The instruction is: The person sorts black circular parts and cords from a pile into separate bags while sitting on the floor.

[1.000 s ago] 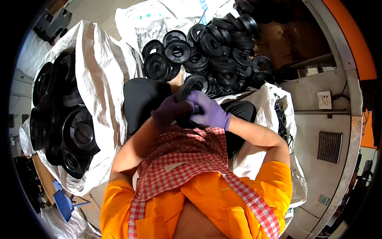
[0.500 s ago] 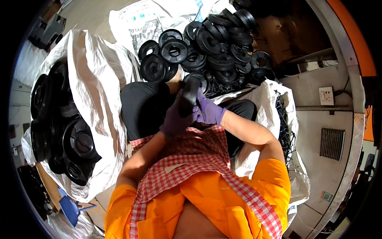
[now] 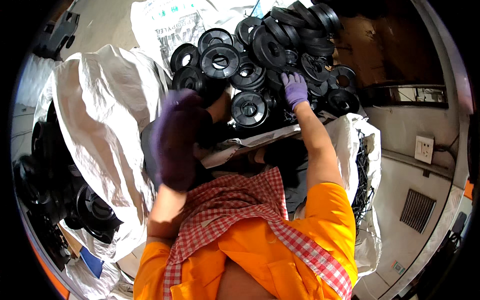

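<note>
A heap of black plastic spools (image 3: 219,61), round with a hole in the middle, lies in front of me. My right hand (image 3: 295,90), in a purple glove, reaches into the heap, its fingers stretched out and touching the spools there. What lies under its fingertips is partly hidden. My left hand (image 3: 176,135), also gloved in purple, is on the left above my dark-trousered leg. Motion smears it, so its fingers and anything in them cannot be made out. Between the hands, one spool (image 3: 249,109) lies face up at the near edge of the heap.
On my left stands a white woven sack (image 3: 107,120) with more black spools (image 3: 97,207) beside it. Another white sack (image 3: 367,150) on my right holds thin black sticks. A grey panel with a wall socket (image 3: 424,149) and vent (image 3: 417,210) stands at far right.
Both hands were together round a black spool above my lap. They have parted: the right has moved forward to the heap, the left to the left. My view has shifted slightly.
</note>
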Motion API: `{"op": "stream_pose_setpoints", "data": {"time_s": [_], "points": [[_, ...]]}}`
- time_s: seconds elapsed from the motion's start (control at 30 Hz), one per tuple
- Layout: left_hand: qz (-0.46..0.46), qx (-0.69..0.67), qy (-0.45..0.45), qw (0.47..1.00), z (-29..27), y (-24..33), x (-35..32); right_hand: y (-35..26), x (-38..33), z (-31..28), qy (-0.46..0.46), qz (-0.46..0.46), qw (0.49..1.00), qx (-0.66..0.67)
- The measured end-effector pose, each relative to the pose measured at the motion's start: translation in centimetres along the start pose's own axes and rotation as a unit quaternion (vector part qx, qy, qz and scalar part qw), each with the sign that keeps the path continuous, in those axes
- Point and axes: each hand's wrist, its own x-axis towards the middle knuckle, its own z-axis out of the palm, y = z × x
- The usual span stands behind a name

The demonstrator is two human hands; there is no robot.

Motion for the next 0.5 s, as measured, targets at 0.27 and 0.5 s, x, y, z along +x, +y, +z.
{"op": "stream_pose_setpoints", "data": {"time_s": [0.27, 0.5], "points": [[-0.329, -0.026, -0.086, 0.94, 3.6, -13.1, 2.0, 2.8, 1.0, -12.2, 0.182, 0.23, 0.878, 0.378], [-0.169, -0.051, -0.154, 0.972, 1.1, -16.5, 5.0, -7.0, -1.7, -6.3, -0.047, 0.275, 0.527, 0.803]]}}
